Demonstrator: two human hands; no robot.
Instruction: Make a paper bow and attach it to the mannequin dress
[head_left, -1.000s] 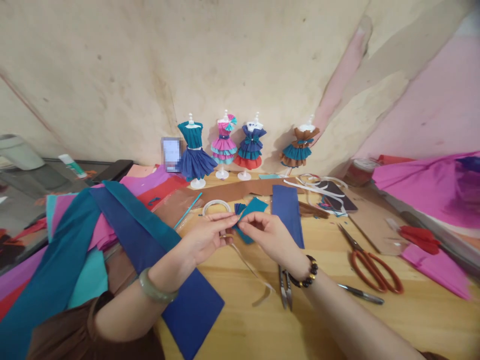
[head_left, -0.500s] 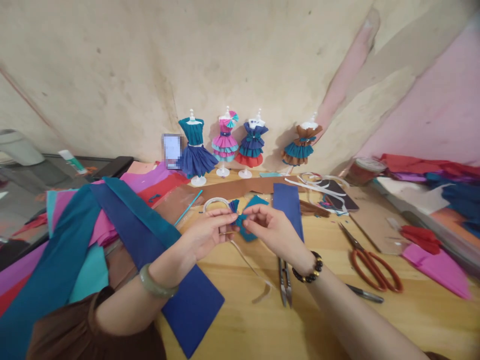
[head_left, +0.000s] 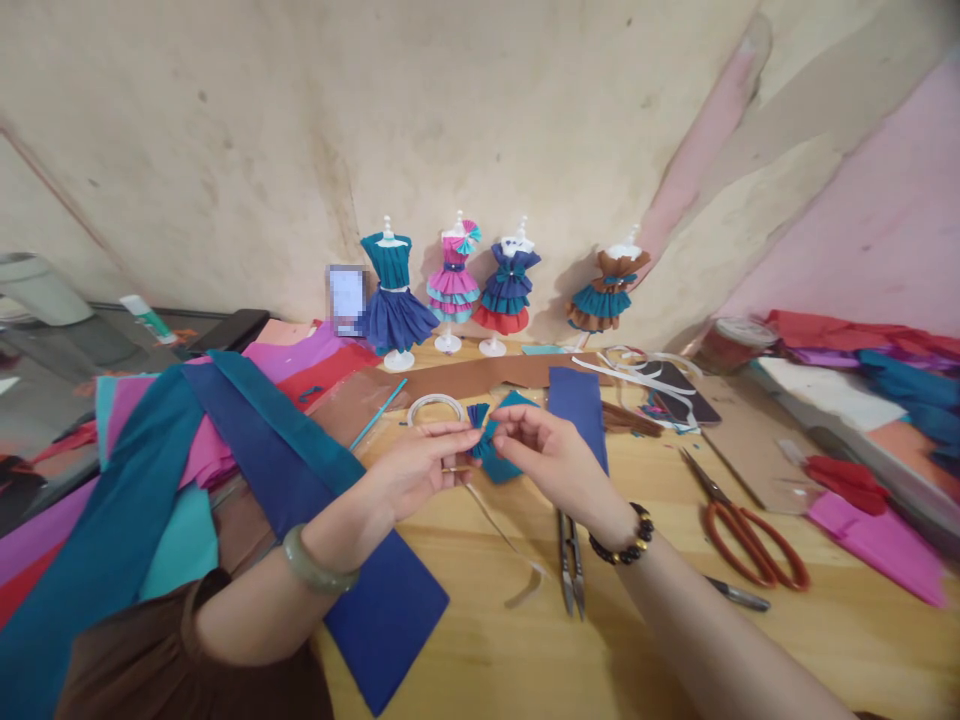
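Observation:
Between thumb and fingers, my left hand (head_left: 420, 465) grips a small pleated paper bow (head_left: 477, 445) in dark blue and teal. A thin yellowish strip (head_left: 486, 417) stands up at the bow's middle. Right beside it, my right hand (head_left: 555, 455) has its fingertips closed in a pinch; what they hold is too small to make out. Behind the hands lie a folded teal sheet (head_left: 517, 408) and a white ring of tape (head_left: 435, 402). A narrow pale strip (head_left: 499, 525) trails on the table below the left hand.
Several small dress forms in paper dresses (head_left: 397, 310) stand along the wall. Thread snips (head_left: 571, 575), orange-handled scissors (head_left: 750, 535) and a pen (head_left: 742, 595) lie to the right. Coloured sheets (head_left: 270, 440) cover the left side. A cardboard piece (head_left: 742, 430) lies at right.
My right fingertips have drawn slightly away from the bow, to the right. The yellowish strip now shows upright between the hands, and more of the pleats can be seen.

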